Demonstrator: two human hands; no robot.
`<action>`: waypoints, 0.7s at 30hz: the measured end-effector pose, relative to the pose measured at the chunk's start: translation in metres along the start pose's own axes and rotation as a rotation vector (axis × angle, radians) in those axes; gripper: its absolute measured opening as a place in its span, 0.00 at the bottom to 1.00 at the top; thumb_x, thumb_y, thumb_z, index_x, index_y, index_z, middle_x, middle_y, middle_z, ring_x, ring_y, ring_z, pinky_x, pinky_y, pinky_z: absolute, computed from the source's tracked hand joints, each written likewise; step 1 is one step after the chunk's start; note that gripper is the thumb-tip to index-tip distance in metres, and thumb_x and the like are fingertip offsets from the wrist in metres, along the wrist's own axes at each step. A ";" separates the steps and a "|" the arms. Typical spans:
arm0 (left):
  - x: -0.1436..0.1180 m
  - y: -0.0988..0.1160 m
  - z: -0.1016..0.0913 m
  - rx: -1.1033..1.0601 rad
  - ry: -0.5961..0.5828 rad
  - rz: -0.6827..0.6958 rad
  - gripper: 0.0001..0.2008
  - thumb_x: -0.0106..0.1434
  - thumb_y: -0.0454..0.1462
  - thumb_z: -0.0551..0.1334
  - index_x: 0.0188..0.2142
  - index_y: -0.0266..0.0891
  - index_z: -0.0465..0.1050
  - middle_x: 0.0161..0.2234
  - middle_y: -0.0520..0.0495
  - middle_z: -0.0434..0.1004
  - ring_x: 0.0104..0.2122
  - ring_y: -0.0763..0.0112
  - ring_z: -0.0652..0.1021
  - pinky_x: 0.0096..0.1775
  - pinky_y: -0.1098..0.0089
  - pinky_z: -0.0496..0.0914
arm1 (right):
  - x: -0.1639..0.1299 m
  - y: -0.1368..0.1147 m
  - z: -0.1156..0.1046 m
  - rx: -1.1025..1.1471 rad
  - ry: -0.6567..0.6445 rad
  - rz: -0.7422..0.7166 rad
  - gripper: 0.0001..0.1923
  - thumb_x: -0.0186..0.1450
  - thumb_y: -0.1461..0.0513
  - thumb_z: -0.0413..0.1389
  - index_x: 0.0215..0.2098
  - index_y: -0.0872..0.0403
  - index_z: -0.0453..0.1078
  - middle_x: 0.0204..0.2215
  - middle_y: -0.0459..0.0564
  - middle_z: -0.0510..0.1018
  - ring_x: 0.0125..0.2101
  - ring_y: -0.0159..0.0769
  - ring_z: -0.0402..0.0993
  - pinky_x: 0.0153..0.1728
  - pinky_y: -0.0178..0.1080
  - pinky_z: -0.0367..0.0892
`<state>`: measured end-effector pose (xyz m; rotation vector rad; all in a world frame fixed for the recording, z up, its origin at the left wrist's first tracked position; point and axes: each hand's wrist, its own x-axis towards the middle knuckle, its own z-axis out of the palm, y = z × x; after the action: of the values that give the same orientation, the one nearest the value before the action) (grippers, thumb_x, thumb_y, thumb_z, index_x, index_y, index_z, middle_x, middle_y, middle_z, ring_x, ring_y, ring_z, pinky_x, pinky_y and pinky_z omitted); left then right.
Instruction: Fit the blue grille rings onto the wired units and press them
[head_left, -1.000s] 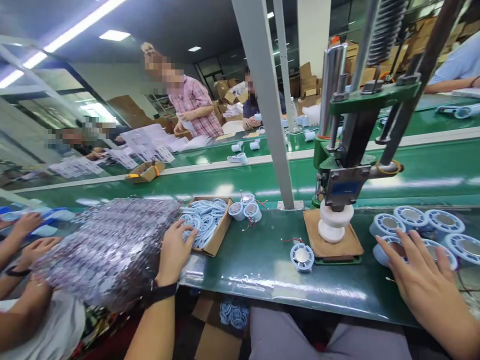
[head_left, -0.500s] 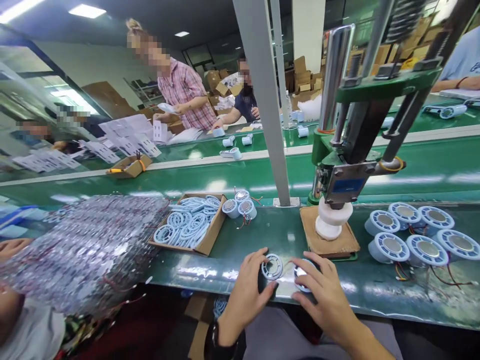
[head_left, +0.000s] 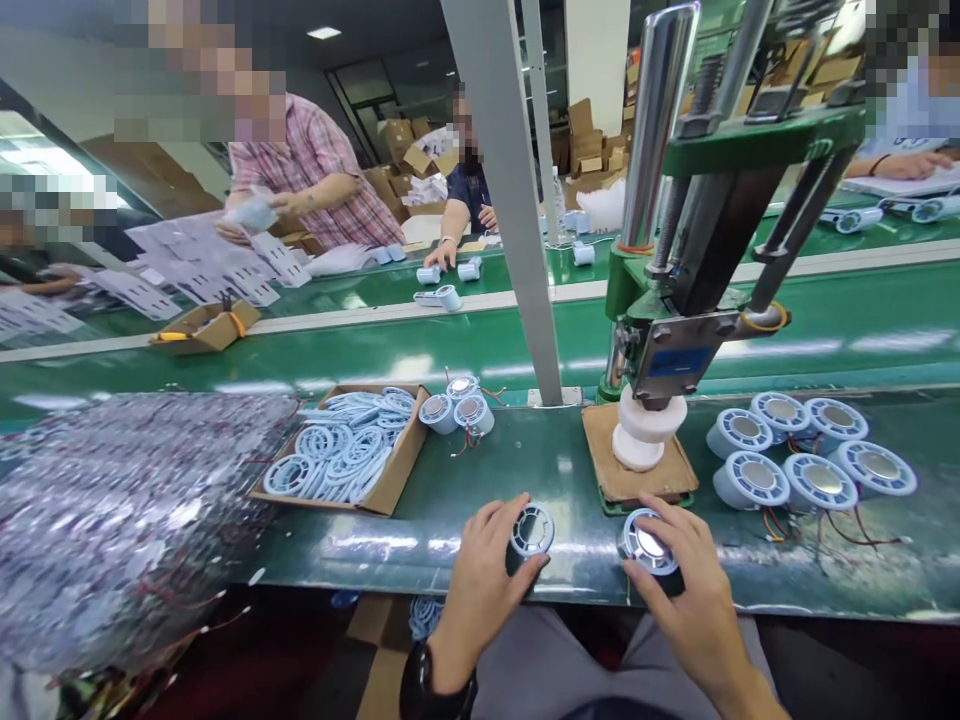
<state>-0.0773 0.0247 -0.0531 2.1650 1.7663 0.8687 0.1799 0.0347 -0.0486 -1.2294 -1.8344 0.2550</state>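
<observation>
The left hand (head_left: 480,572) pinches a blue ring (head_left: 551,530) by its rim; the right hand (head_left: 694,572) grips a disc-faced unit (head_left: 646,545) edgewise, apparently leaving both faces largely uncovered.

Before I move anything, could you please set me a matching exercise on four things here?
1. left hand
2. right hand
3. near cardboard box
4. press

A. green and silver in colour
B. holds a round part with silver centre
C. filled with pale blue rings
D. holds a single hollow ring

Pairs: 1-D, 2-B, 3-C, 4-A
</observation>
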 end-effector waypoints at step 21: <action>0.011 0.070 -0.005 -0.212 -0.121 0.007 0.35 0.57 0.27 0.64 0.64 0.43 0.63 0.56 0.42 0.77 0.55 0.56 0.76 0.54 0.56 0.75 | -0.005 -0.010 0.035 0.387 -0.359 0.116 0.49 0.55 0.70 0.53 0.72 0.51 0.41 0.60 0.58 0.72 0.59 0.44 0.72 0.58 0.47 0.71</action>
<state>-0.0213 0.0161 -0.0095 2.0437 1.5358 0.8642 0.1476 0.0355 -0.0655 -1.0631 -1.8934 0.9014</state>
